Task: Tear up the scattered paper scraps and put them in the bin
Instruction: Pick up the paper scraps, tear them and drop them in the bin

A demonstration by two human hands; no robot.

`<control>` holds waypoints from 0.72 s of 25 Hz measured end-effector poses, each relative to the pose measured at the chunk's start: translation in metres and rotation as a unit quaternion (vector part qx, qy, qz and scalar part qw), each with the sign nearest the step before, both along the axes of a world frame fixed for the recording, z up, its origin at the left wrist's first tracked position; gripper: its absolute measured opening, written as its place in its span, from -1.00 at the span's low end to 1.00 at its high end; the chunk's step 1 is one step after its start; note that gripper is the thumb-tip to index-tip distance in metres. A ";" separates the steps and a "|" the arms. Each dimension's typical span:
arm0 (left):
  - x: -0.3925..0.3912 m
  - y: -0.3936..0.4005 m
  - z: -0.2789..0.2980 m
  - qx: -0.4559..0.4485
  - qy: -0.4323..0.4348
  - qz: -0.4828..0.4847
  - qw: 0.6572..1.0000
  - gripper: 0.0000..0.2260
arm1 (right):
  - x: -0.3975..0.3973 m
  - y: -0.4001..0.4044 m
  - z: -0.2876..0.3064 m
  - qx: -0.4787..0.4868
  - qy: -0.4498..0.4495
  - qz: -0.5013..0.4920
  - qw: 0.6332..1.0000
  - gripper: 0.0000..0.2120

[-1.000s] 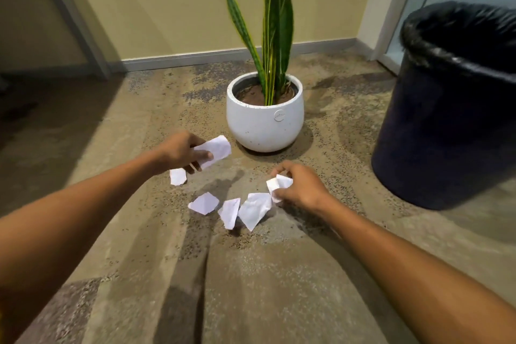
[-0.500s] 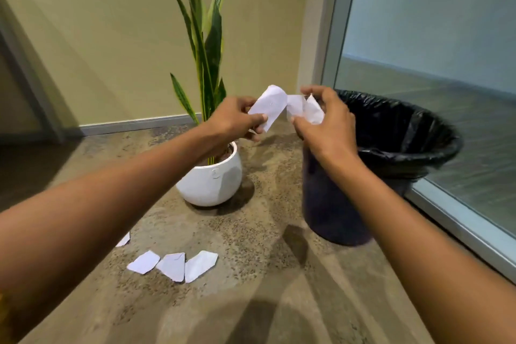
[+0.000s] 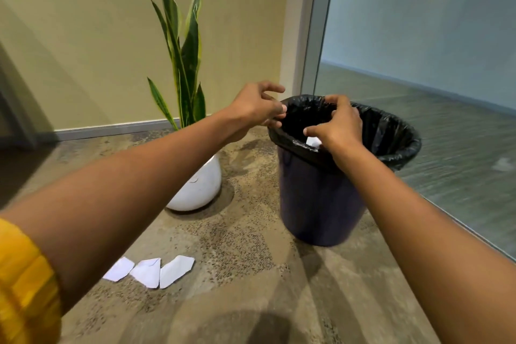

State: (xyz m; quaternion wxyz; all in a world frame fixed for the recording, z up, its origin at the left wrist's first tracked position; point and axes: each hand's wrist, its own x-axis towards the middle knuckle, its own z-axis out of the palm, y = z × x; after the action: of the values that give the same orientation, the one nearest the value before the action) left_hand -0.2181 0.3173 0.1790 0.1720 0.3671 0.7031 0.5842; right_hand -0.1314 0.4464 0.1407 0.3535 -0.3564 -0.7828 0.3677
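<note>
A dark bin (image 3: pixel 321 204) lined with a black bag stands on the floor at centre right. Both my hands hover over its near-left rim. My left hand (image 3: pixel 257 109) has its fingers spread and holds nothing. My right hand (image 3: pixel 339 123) hangs over the opening with loosely curled fingers, also holding nothing. A white paper scrap (image 3: pixel 313 142) shows just under my right palm, inside the bin's rim. Three white paper scraps (image 3: pixel 148 272) lie side by side on the floor at lower left, partly behind my left forearm.
A white pot (image 3: pixel 201 187) with a tall green plant (image 3: pixel 184 58) stands left of the bin, by the beige wall. A glass panel (image 3: pixel 418 36) runs along the right side behind the bin. The floor is mottled brown.
Both hands picked paper pieces off the floor, carried them up to the bin and let go. The fingers have opened and one piece is dropping into the bin.
</note>
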 end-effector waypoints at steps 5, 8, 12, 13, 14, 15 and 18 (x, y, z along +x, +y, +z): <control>-0.026 -0.033 -0.017 -0.036 0.015 0.022 0.999 -0.70 | -0.002 -0.011 0.000 0.013 -0.013 0.045 0.999 -0.56; -0.047 -0.057 -0.033 -0.068 0.015 0.045 0.997 -0.75 | -0.013 -0.040 -0.008 0.130 0.002 0.088 0.988 -0.75; -0.072 -0.097 -0.061 -0.096 0.007 0.083 0.992 -0.81 | -0.036 -0.090 -0.034 0.174 0.028 0.179 0.968 -0.83; -0.080 -0.110 -0.071 -0.111 0.008 0.094 0.989 -0.81 | -0.043 -0.104 -0.046 0.168 0.018 0.205 0.964 -0.83; -0.089 -0.124 -0.080 -0.130 0.005 0.100 0.986 -0.83 | -0.048 -0.117 -0.060 0.155 0.000 0.230 0.961 -0.83; -0.099 -0.140 -0.091 -0.152 -0.001 0.106 0.983 -0.84 | -0.054 -0.131 -0.077 0.127 -0.028 0.256 0.958 -0.82; -0.124 -0.189 -0.129 -0.220 -0.018 0.130 0.967 -0.84 | -0.064 -0.165 -0.134 0.024 -0.151 0.318 0.936 -0.84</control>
State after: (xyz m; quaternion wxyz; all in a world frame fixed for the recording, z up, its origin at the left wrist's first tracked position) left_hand -0.3424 0.1286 0.0502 0.1835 0.2153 0.8530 0.4386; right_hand -0.1950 0.2818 0.0071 0.1039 -0.1312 -0.9083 0.3835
